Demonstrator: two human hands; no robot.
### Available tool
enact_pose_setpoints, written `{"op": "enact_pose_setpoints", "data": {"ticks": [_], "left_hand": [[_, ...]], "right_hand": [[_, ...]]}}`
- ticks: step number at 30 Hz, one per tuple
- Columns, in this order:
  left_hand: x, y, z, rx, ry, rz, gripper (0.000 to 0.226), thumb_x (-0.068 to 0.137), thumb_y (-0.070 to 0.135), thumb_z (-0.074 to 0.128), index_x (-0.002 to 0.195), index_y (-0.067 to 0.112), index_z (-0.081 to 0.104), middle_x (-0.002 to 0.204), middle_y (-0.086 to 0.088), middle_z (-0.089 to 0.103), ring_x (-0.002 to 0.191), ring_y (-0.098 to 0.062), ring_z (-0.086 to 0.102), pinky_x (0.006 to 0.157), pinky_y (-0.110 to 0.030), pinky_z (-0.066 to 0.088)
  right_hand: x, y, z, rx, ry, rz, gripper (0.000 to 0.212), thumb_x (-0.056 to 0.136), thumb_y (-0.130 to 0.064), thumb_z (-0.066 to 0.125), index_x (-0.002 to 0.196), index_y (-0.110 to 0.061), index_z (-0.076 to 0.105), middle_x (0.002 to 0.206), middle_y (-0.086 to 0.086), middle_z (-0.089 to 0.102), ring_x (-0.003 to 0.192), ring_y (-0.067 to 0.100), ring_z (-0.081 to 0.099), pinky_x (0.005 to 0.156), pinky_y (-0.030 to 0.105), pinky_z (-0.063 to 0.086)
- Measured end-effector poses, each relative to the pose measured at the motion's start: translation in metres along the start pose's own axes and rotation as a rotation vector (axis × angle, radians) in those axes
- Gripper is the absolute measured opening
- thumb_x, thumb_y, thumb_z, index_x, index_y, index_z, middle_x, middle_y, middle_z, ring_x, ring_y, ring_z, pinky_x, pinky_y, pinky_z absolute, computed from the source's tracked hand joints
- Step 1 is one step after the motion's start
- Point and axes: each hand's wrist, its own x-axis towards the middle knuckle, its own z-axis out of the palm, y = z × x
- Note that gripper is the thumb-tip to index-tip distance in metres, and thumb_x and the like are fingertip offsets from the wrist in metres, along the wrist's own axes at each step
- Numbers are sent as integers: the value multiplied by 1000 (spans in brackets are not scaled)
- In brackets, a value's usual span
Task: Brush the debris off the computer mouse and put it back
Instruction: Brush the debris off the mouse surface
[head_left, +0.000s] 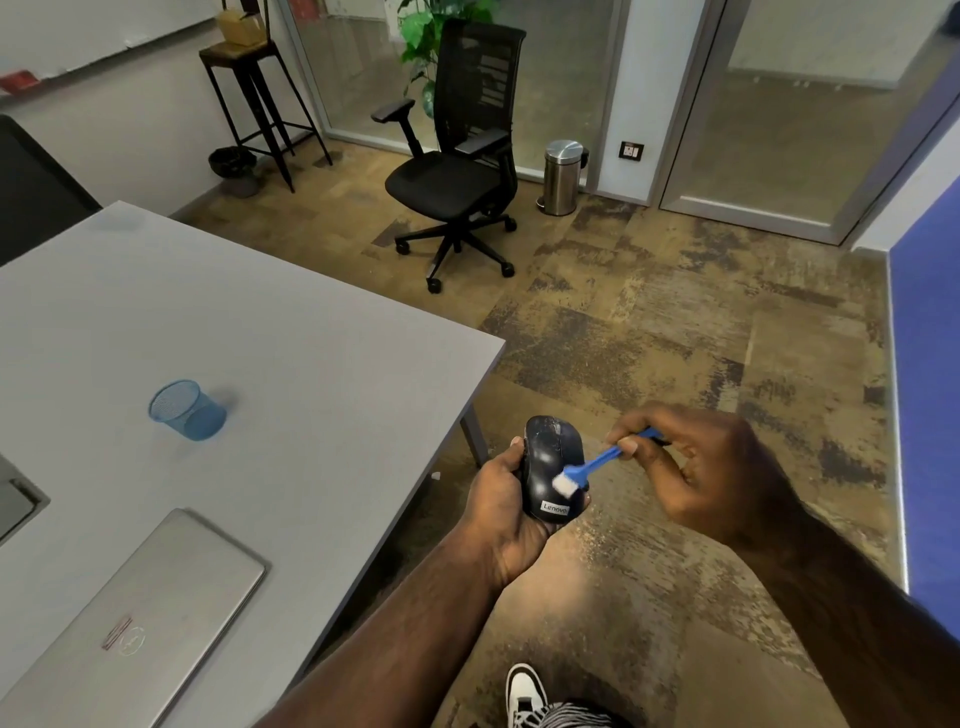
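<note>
Black computer mouse (549, 467) cradled in left hand (506, 512), off the table (291, 332) corner, long axis pointing away. Right hand (691, 467) pinches blue brush (597, 462); bristles touching mouse's near-right side.

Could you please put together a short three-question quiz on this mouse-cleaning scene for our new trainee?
1. True or false: the dark blue computer mouse lies on the grey table.
2. Which hand holds the small blue brush with white bristles? A) left hand B) right hand C) neither
3. Fill in: the blue mesh pen cup on the table lies tipped on its ____.

Key:
1. False: the left hand holds it in the air, out past the table's edge, over the floor.
2. B: the right hand pinches the handle, with the bristles on the mouse's top.
3. Side.
</note>
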Motion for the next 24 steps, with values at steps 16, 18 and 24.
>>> {"op": "enact_pose_setpoints", "data": {"ticks": [16,18,24], "left_hand": [[-3,0,2,18,-30,-9,57,102,43,29,125,-1,57,97,-22,65,75,-31,63,63,-37,56],[-3,-1,2,18,-34,-3,56,103,42,29,124,-2,57,96,-22,65,76,-32,63,63,-36,56],[-3,-1,0,15,-89,-7,54,102,43,27,121,2,57,96,-22,66,80,-34,62,65,-37,57]], "right_hand": [[3,0,4,-31,105,51,13,89,-12,63,97,-15,72,80,-11,71,71,6,70,56,29,57],[5,1,4,-43,118,66,12,91,-11,63,98,-15,72,80,-8,72,70,9,71,56,32,58],[8,-5,3,1,37,17,11,89,-17,61,94,-18,71,81,-19,68,69,-5,64,54,22,51]]}}
